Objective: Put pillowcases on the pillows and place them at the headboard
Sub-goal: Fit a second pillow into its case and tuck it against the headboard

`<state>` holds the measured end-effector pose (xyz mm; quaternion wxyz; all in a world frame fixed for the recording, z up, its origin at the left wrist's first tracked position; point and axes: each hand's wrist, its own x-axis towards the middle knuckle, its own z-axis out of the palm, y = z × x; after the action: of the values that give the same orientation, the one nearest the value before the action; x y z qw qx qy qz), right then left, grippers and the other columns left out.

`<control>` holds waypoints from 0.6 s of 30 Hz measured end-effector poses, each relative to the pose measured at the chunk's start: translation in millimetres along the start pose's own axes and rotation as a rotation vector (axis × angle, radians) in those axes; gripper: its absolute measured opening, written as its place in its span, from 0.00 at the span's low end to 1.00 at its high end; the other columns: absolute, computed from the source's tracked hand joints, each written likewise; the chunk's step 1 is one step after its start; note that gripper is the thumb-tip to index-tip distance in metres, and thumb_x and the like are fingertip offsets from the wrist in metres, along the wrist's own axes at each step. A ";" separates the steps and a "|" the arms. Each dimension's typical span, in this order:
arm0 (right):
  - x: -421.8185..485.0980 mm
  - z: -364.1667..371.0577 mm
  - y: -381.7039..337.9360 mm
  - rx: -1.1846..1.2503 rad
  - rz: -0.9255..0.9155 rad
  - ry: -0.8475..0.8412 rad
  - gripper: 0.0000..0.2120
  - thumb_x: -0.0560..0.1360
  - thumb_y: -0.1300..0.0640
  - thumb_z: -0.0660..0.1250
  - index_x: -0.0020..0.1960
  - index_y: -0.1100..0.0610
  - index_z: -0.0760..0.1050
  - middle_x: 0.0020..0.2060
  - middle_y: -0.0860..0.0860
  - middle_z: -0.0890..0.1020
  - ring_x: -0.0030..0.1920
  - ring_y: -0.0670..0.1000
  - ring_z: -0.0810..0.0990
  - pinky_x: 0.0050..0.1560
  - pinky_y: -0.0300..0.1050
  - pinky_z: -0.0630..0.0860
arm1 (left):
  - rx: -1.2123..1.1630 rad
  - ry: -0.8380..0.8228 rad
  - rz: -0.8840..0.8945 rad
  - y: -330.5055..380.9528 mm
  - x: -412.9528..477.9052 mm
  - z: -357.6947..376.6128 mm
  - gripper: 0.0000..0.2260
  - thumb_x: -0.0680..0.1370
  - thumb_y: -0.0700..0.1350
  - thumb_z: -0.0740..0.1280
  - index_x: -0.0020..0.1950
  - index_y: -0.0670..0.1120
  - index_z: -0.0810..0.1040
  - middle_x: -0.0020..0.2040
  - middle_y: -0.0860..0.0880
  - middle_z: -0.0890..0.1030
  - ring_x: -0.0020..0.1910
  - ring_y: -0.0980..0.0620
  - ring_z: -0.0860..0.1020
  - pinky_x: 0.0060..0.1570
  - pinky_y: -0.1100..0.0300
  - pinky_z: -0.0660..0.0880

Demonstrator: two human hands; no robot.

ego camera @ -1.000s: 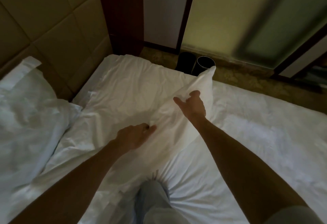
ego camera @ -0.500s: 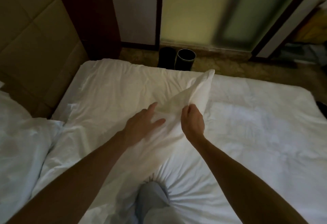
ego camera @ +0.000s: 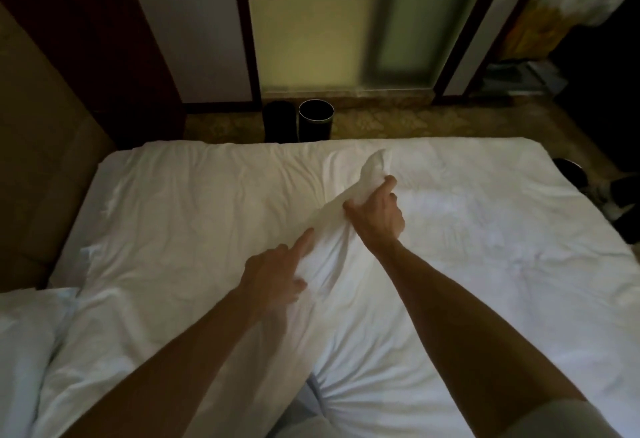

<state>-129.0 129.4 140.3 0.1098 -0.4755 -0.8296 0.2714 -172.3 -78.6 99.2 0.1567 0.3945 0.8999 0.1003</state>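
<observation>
- Head view: grips raised pillowcase [ego camera: 373,169] fold with right hand [ego camera: 377,218], fingers curled round it.
- Touches same fabric with left hand [ego camera: 273,275], index extended; grasp not discernible.

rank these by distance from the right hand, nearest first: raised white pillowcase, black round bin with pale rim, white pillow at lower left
1. raised white pillowcase: gripped in the right hand.
2. black round bin with pale rim: standing farther ahead, slightly left.
3. white pillow: far off in the lower left corner.
</observation>
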 end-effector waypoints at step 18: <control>27.3 23.2 -8.7 0.430 -0.025 -0.171 0.21 0.75 0.52 0.68 0.64 0.54 0.67 0.41 0.43 0.81 0.42 0.52 0.85 0.47 0.55 0.83 | -0.125 0.037 -0.250 9.7 22.4 -1.5 0.39 0.70 0.69 0.64 0.76 0.56 0.54 0.60 0.46 0.75 0.57 0.44 0.77 0.53 0.50 0.75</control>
<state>-159.8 141.1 123.8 0.1414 -0.4062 -0.7646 0.4799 -180.5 -55.6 98.9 0.1757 0.2668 0.9367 0.1431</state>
